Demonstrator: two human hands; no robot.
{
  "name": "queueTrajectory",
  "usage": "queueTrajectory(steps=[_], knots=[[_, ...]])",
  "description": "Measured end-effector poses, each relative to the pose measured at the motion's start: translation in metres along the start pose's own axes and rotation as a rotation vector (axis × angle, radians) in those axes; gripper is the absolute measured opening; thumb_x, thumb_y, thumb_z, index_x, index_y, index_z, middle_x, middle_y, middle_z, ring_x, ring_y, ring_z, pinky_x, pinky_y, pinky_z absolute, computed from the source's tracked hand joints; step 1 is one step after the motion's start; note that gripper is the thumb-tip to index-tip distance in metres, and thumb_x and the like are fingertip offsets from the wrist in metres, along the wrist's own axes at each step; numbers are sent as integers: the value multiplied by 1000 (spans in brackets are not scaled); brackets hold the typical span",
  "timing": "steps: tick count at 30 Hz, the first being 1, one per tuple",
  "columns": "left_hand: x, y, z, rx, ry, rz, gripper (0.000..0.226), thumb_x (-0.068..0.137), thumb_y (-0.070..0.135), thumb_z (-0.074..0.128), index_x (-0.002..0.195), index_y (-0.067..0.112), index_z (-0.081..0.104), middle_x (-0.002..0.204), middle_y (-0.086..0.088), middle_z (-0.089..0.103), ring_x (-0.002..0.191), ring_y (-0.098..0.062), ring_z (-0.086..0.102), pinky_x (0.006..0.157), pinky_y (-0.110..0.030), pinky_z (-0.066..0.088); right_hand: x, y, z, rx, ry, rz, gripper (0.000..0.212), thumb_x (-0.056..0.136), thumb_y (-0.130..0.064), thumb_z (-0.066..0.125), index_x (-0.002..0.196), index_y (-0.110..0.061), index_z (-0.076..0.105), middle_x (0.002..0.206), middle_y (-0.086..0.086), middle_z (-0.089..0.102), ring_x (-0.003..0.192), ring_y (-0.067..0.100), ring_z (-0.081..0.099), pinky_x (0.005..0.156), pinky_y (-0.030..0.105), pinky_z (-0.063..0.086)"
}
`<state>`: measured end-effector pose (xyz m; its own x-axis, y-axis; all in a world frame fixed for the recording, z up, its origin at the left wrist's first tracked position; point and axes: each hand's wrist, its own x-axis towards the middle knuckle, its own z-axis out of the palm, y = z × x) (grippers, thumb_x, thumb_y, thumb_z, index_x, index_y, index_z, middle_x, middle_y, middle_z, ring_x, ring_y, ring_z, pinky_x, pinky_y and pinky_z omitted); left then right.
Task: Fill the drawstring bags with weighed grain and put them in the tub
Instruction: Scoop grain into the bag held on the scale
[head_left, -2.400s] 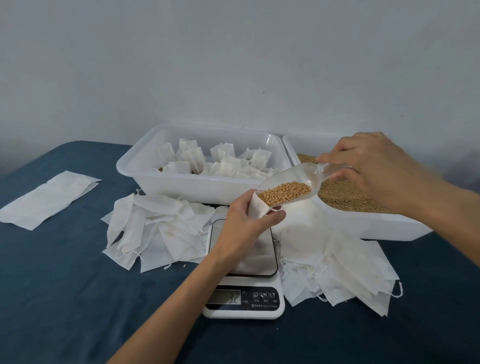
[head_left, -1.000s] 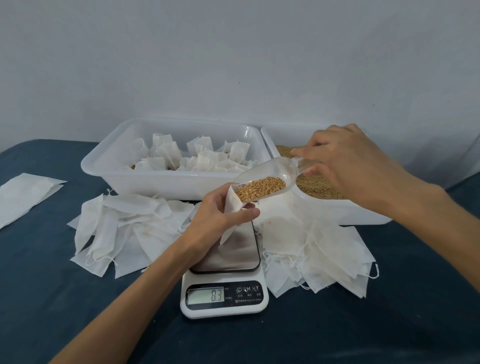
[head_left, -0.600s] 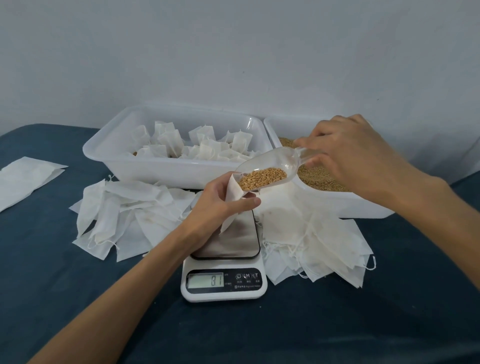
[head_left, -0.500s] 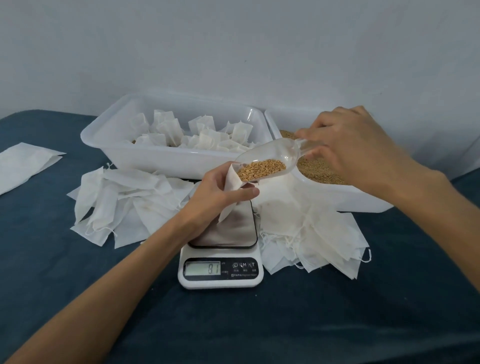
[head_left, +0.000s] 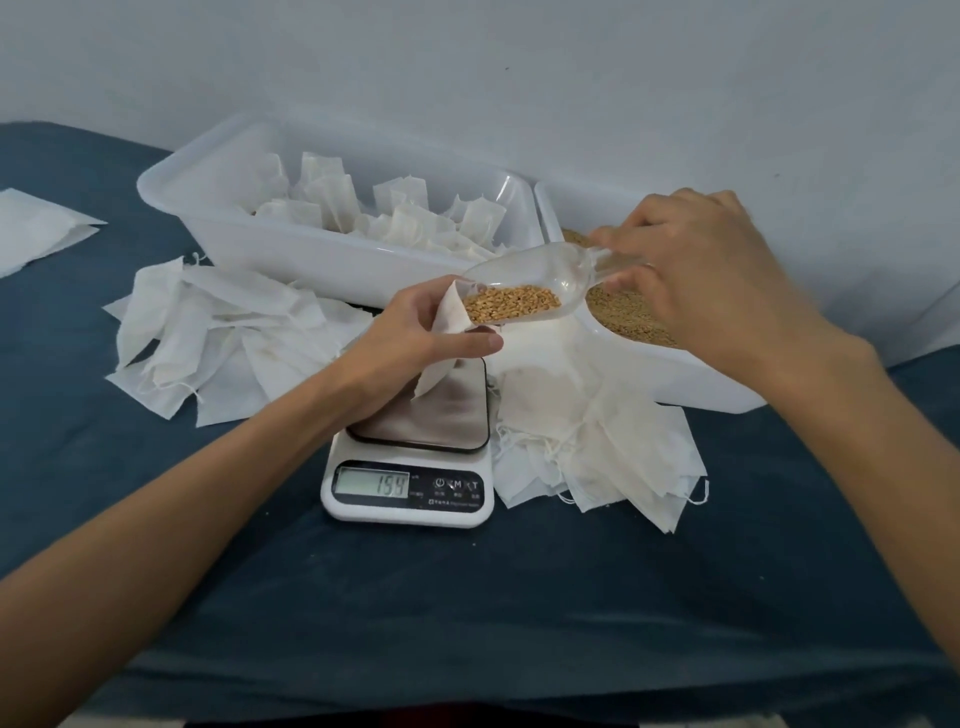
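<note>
scale (head_left: 408, 488) reading has jumped, so grain is landing; our left hand (head_left: 415, 338) grips bag (head_left: 449, 325), right hand (head_left: 691, 270) holds scoop (head_left: 524, 283).

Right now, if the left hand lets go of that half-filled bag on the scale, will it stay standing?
Probably not. The bag looks thin and floppy, creasing under the left hand. Grain would likely spill from its open mouth, and its narrow base on the scale suggests it tips.
</note>
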<state>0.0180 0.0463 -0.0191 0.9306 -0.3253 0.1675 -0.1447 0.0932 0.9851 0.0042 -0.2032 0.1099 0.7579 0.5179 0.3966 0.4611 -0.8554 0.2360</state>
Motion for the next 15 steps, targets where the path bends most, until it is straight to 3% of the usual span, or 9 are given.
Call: queueTrajectory(steps=[4, 15], knots=[[1, -2, -1, -9, -4, 0, 40, 81, 21, 87, 116, 31, 71, 121, -11, 73, 99, -12, 68, 98, -44, 56, 0, -2, -1, 0, -15, 6, 34, 97, -14, 64, 131, -18, 67, 109, 11, 67, 103, 35, 56, 96, 48, 35], [3, -5, -2, -23, -6, -13, 49, 80, 19, 86, 125, 16, 67, 104, 1, 74, 92, -10, 67, 90, -33, 55, -2, -6, -3, -2, -23, 21, 36, 97, -14, 65, 132, -17, 66, 111, 11, 67, 104, 35, 56, 96, 49, 36]])
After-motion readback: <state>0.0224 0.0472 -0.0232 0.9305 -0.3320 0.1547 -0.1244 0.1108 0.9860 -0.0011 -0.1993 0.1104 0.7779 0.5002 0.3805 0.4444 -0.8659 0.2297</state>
